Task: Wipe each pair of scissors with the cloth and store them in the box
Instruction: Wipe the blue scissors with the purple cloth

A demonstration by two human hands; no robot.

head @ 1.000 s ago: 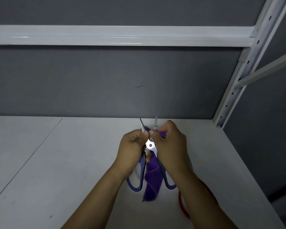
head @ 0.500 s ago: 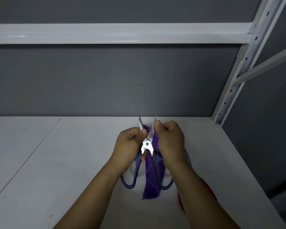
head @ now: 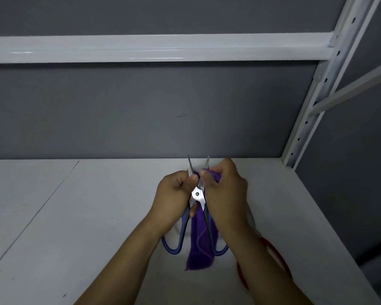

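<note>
Scissors point(head: 197, 194) with blue handles are held up over the white shelf point(head: 97, 216), just in front of the grey back wall, blades spread a bit and tips pointing away from the person. Left hand point(head: 174, 201) is curled round the left side near the pivot, thumb up by the blade. Right hand point(head: 226, 194) pinches the purple cloth point(head: 200, 249) against the right blade. Both hands are close together, nearly touching. The rest of the cloth hangs down between the two handle loops. A red loop point(head: 241, 276) lies on the shelf under the right forearm, mostly hidden, so can't tell what it is. White beam point(head: 141, 48) runs overhead and meets a post point(head: 317, 89) on the right.
</note>
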